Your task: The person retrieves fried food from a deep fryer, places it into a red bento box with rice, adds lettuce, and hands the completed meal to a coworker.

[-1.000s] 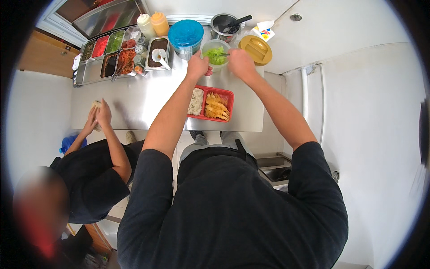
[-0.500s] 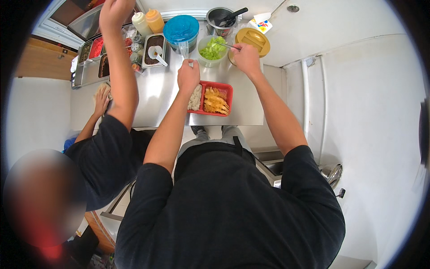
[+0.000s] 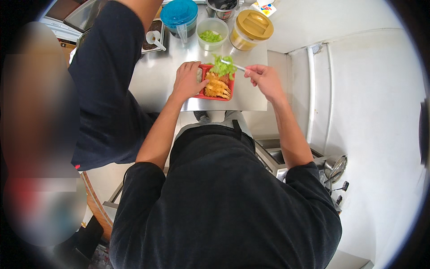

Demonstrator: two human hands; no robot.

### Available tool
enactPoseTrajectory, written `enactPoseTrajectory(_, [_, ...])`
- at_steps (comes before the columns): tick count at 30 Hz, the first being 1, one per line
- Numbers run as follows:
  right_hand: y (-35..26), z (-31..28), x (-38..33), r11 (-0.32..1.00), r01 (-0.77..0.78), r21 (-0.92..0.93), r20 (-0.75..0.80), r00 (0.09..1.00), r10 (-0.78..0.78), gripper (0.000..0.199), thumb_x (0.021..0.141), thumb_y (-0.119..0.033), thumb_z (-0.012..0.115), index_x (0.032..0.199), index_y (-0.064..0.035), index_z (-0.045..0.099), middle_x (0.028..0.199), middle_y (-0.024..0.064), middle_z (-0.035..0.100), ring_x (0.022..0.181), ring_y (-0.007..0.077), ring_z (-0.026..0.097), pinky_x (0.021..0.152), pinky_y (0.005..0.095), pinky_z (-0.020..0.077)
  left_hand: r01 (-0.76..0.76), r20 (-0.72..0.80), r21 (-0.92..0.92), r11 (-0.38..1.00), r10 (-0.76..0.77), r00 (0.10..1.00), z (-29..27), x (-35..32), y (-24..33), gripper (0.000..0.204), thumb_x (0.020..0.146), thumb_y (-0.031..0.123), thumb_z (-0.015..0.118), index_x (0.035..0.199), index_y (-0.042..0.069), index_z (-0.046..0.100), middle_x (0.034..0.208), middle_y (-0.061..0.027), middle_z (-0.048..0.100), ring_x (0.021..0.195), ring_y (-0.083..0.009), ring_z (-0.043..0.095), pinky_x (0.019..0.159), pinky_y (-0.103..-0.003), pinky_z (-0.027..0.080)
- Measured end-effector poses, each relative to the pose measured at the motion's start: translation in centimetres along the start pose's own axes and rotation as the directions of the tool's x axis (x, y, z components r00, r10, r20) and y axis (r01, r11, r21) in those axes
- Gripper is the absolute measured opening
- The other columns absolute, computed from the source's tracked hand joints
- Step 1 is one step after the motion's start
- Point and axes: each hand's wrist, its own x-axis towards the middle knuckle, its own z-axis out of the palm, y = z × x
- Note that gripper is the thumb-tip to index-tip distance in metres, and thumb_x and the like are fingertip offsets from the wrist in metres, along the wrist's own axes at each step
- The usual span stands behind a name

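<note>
So the red tray sits near the front edge of a shiny steel table, with fried battered pieces in the near part and a pile of lettuce at the far end. The left hand rests on the tray's left side, fingers curled over the rim, so that grip is closed on the tray. The right hand is off to the right, pinching a thin pair of tongs whose tip sits right at the lettuce; could be a fork, it's too small to be sure.

Behind the tray stands a clear tub of lettuce, a tub with a blue lid to its left and a tub with a yellow lid to its right. Further left is an insert pan with a white scoop.

White walls and panels run down the right. Another person's arm in a dark sleeve reaches over the left side of the table.
</note>
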Motion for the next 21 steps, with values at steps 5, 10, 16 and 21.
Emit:
enactPoseTrajectory(5, [7.4, 3.6, 1.8, 0.933, 0.045, -0.356, -0.142, 0.985, -0.102, 0.025, 0.089, -0.019, 0.067, 0.101, 0.0025, 0.072, 0.087, 0.0159, 0.073, 0.071, 0.0251, 0.068, 0.067, 0.0351, 0.0535, -0.033, -0.005, 0.049, 0.998, 0.034, 0.999, 1.8, 1.1, 1.1, 0.046, 0.085, 0.023, 0.069, 0.128, 0.009, 0.06, 0.125, -0.0112, 0.059, 0.121, -0.0327, 0.048, 0.104, -0.045, 0.038])
enactPoseTrajectory(10, [7.4, 5.5, 1.4, 0.838, -0.009, -0.546, -0.136, 0.988, -0.078, 0.027, 0.089, -0.021, 0.065, 0.1, 0.0031, 0.071, 0.094, 0.0251, 0.07, 0.087, 0.0389, 0.069, 0.078, 0.0438, 0.0547, -0.076, 0.057, 0.024, 0.997, 0.075, 0.996, 3.4, 3.4, 1.4, 0.031, 0.088, 0.017, 0.063, 0.118, 0.013, 0.067, 0.115, -0.0101, 0.064, 0.11, -0.0319, 0.056, 0.094, -0.047, 0.044])
enactPoseTrajectory(16, [4.3, 5.5, -0.6, 0.601, 0.158, -0.783, -0.03, 0.956, -0.29, 0.024, 0.09, -0.019, 0.06, 0.086, 0.0026, 0.069, 0.08, 0.0227, 0.069, 0.078, 0.0385, 0.069, 0.077, 0.0453, 0.056, 0.16, -0.002, 0.185, 0.97, -0.162, 0.987, 2.9, 7.9, -0.2, 0.029, 0.089, 0.018, 0.062, 0.117, 0.015, 0.067, 0.113, -0.0117, 0.065, 0.105, -0.0334, 0.059, 0.088, -0.047, 0.048])
enactPoseTrajectory(21, [3.5, 5.1, -0.5, 0.558, 0.07, -0.827, -0.055, 0.978, -0.203, 0.025, 0.088, -0.021, 0.063, 0.083, 0.003, 0.069, 0.078, 0.0231, 0.067, 0.075, 0.0409, 0.067, 0.074, 0.0479, 0.0546, 0.071, 0.027, 0.122, 0.99, -0.074, 0.997, 2.6, 7.4, 0.6, 0.026, 0.089, 0.016, 0.062, 0.113, 0.014, 0.069, 0.11, -0.0124, 0.066, 0.105, -0.0335, 0.058, 0.089, -0.046, 0.047])
